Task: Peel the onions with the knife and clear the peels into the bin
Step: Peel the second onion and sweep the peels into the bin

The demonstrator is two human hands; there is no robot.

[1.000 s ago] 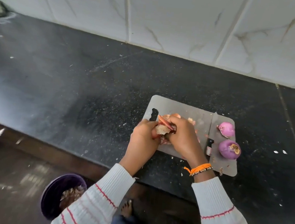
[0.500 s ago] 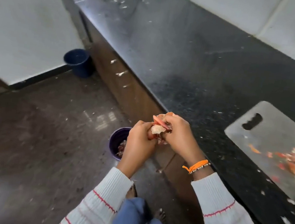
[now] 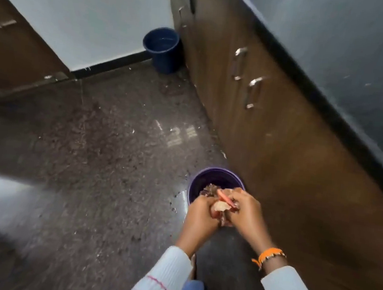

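Purple bin (image 3: 191,188) on the floor, both hands cupped together just above its rim with a clump of onion peels (image 3: 222,207) between them.

Held side by side and touching, the left hand (image 3: 199,218) and right hand (image 3: 247,215) curl their fingers round the pink and tan peels; more peels lie inside the bin at 12 o'clock from the hands. An orange band (image 3: 268,255) circles the right wrist, and white sleeves (image 3: 163,283) with thin pink stripes cover both arms. Brown cabinets (image 3: 279,167) with metal handles run along the right under a dark countertop (image 3: 365,57). A dark blue bucket (image 3: 162,48) stands well apart at 11 o'clock, in the corner against the white wall. Small flecks dot the speckled floor (image 3: 87,156) beside the bin.
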